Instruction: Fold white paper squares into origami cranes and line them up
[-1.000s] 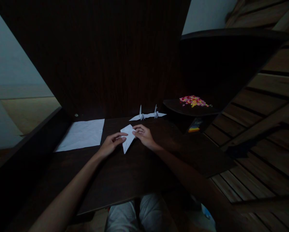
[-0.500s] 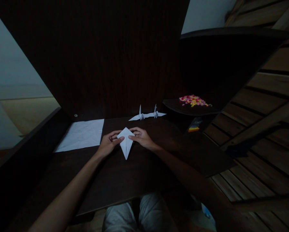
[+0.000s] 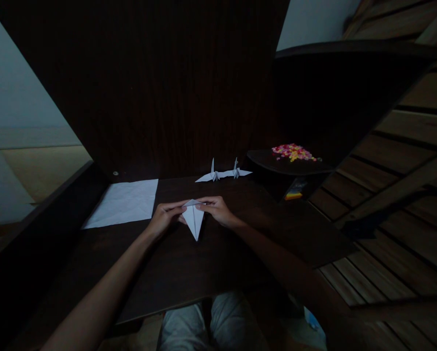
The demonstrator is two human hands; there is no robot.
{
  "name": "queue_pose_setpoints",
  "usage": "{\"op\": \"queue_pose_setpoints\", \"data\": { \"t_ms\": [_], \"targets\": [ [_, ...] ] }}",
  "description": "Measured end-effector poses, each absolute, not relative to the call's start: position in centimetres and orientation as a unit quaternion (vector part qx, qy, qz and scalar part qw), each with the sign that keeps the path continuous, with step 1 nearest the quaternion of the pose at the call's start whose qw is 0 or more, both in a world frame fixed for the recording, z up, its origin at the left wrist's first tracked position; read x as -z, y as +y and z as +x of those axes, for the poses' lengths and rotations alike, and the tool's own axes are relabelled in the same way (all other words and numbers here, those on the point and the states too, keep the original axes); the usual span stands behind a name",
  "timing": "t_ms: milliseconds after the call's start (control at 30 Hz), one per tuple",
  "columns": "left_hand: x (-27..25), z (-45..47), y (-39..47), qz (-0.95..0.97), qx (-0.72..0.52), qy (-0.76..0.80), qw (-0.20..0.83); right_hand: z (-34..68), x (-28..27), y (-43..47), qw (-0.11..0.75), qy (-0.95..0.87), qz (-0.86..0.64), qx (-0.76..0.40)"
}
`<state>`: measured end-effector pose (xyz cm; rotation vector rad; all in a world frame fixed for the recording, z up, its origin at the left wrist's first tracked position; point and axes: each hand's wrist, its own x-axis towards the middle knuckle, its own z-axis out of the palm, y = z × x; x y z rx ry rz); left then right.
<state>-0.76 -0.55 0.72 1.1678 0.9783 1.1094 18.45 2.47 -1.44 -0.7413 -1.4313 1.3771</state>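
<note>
A white folded paper (image 3: 195, 222), shaped like a kite with a centre slit, is held between my two hands above the dark desk. My left hand (image 3: 166, 217) pinches its upper left edge, thumb on the front face and fingers behind. On the upper right edge, my right hand (image 3: 217, 211) grips in the same way. The top of the paper is tilted back and the lower point faces me. Behind it, two white origami cranes (image 3: 223, 174) stand side by side at the back of the desk, wings touching or overlapping.
A flat white sheet (image 3: 125, 204) lies at the desk's left. Small pink and yellow pieces (image 3: 294, 152) are heaped on a low corner shelf (image 3: 265, 163) at the right. Beneath that shelf is a small object with a yellow-orange band (image 3: 293, 195). A raised side board (image 3: 57, 207) borders the left.
The paper's top has tipped back, so its upper part looks shorter, and it has shifted slightly right. Both hands still hold it, thumbs now close to its top.
</note>
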Motion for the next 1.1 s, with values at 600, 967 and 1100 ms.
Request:
{"op": "queue_pose_setpoints", "data": {
  "t_ms": [600,967,1100],
  "targets": [
    [-1.14,-0.47,-0.96,0.52,-0.476,0.45,0.548,18.47,0.8,1.86,0.476,-0.567,-0.305,-0.599],
    [-0.76,-0.66,-0.84,0.562,-0.438,0.452,0.537,18.3,1.31,2.16,0.484,-0.582,-0.307,-0.577],
    [-0.8,-0.57,-0.96,0.582,-0.429,0.449,0.525,18.32,1.58,2.26,0.482,-0.598,-0.303,-0.564]
  ]
}}
